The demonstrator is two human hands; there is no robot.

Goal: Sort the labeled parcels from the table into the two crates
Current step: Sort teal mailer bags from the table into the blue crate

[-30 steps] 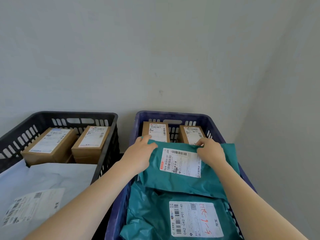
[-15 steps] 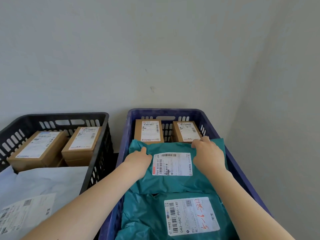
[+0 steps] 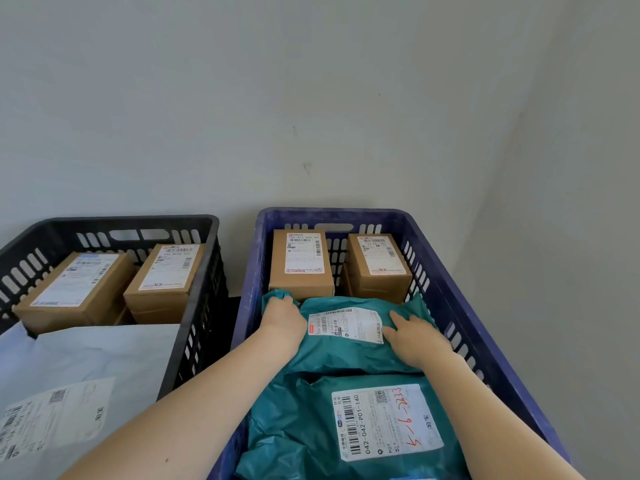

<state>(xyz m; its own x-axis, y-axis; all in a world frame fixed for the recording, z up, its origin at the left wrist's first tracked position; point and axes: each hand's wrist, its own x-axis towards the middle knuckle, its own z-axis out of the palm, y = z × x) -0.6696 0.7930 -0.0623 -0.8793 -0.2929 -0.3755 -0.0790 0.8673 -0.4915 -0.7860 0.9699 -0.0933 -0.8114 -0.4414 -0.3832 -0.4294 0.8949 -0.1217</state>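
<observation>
Teal plastic covers most of your blue crate (image 3: 329, 214). The upper teal mailer (image 3: 346, 355) lies across the crate's middle. Its far edge meets the left cardboard box (image 3: 301, 268) and the right cardboard box (image 3: 379, 268), which stand side by side against the far wall. Its near edge lies over the lower teal mailer (image 3: 294, 420), which runs toward the near edge.

Your left hand (image 3: 282, 317) has its fingers curled round the upper teal mailer's far-left corner, bunching the plastic close to the crate's left wall. Your right hand (image 3: 419, 337) rests flat on the same parcel, fingers straight and gripping nothing. Its fingertips touch the right end of the white shipping label (image 3: 346, 325).

The lower teal mailer shows a larger label (image 3: 388, 422) with red handwriting.

Beside the blue crate's left wall stands the black crate (image 3: 131, 221). It holds a wide carton (image 3: 76, 289) and a narrower carton (image 3: 166, 275) at its far end, with a white mailer (image 3: 104, 355) nearer you.
</observation>
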